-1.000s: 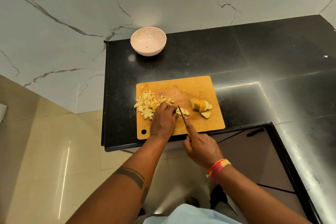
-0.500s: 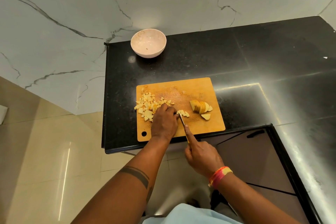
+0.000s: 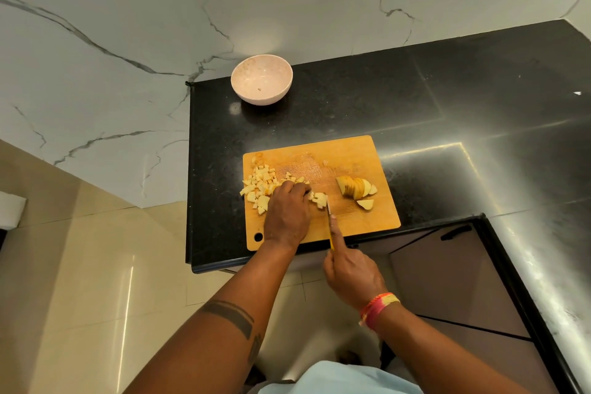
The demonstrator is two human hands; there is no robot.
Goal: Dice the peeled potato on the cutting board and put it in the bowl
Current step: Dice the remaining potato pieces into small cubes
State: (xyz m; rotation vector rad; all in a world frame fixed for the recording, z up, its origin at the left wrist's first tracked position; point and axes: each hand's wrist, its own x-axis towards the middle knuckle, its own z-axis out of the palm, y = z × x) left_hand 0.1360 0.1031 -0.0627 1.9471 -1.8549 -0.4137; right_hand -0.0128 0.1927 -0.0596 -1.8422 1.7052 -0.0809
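Observation:
A wooden cutting board [image 3: 351, 156] lies on the black counter. Diced potato pieces [image 3: 260, 184] are heaped on its left side. A stack of potato slices [image 3: 355, 187] sits on its right, with one loose slice [image 3: 365, 204] in front. My left hand [image 3: 287, 212] rests curled over a few potato pieces [image 3: 319, 198] at the board's middle, holding them down. My right hand [image 3: 350, 272] grips a yellow-handled knife [image 3: 329, 220], index finger stretched along its spine, blade tip at those pieces. The pink bowl [image 3: 261, 79] stands empty at the counter's back left corner.
The black counter [image 3: 447, 124] runs right and turns toward me along the right side. A cabinet with a dark handle [image 3: 455, 232] sits below the counter edge. Marble wall behind, beige tiled floor to the left.
The knife has shifted slightly nearer to me along the board while my left hand stays on the pieces. The view has shifted a little.

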